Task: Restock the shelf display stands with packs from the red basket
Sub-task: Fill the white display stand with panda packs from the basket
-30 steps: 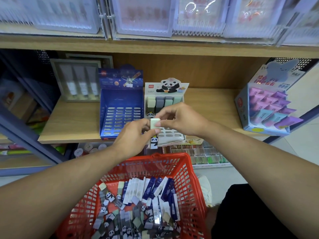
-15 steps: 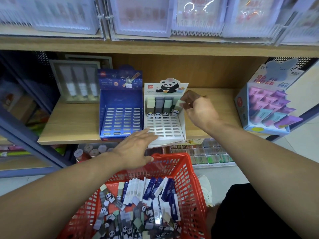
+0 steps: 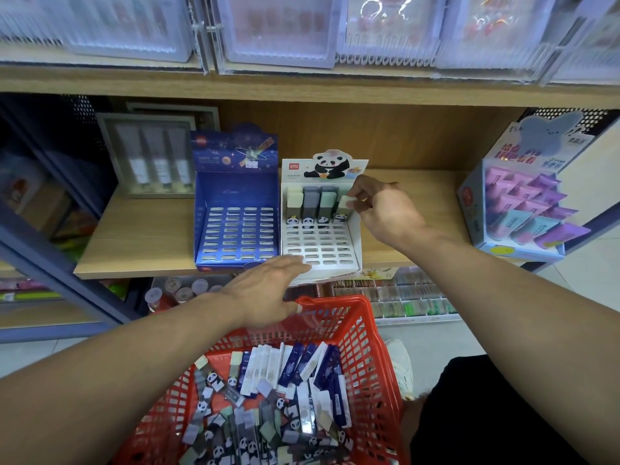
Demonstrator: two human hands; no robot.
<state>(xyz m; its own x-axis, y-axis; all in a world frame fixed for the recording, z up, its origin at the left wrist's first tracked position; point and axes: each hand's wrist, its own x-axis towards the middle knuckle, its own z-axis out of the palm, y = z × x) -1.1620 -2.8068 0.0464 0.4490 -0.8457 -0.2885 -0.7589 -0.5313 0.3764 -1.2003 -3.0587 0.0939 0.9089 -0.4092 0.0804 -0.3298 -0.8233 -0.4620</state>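
Note:
The white panda display stand sits on the wooden shelf, with three packs upright in its top row. My right hand pinches a pale green panda pack at the row's rightmost slot. My left hand lies flat with straight fingers, its fingertips on the stand's front edge, above the red basket. The basket holds several panda packs and blue-and-white packs. Left of the panda stand is a blue display stand with every slot bare.
A grey framed box of tubes stands at the shelf's back left. At the right is a light blue stand of purple and teal packs. Clear bins hang on the shelf above. Lower shelves hold tape rolls and small items.
My right hand took the pale green pack from my left and carried it up to the top row's right slot. My left hand dropped flat to the stand's front edge.

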